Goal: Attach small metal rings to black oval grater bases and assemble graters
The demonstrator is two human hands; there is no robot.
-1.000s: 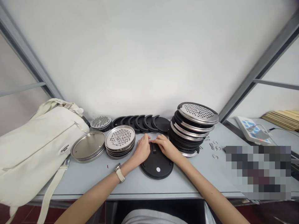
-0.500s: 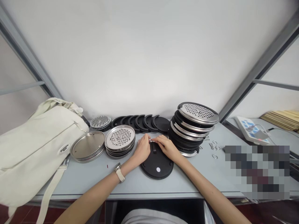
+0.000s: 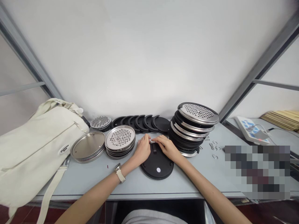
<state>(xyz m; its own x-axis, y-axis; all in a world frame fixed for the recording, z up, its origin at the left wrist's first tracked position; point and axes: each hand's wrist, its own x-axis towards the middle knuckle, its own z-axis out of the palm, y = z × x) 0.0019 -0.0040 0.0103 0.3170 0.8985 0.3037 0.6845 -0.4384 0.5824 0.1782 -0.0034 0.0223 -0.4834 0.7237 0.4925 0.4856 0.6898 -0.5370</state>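
On the grey table, a silvery piece, pinched by left hand and right hand, is apparently being fitted to a round black disc; steadiness needed.

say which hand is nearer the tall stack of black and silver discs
Right. The right hand is just left of the tall stack, at a black disc; the left hand is farther left, beyond the right hand.

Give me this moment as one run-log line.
left hand: fingertips at small shiny piece | right hand: fingertips at same piece | below: black disc, white dot up | right: tall stack
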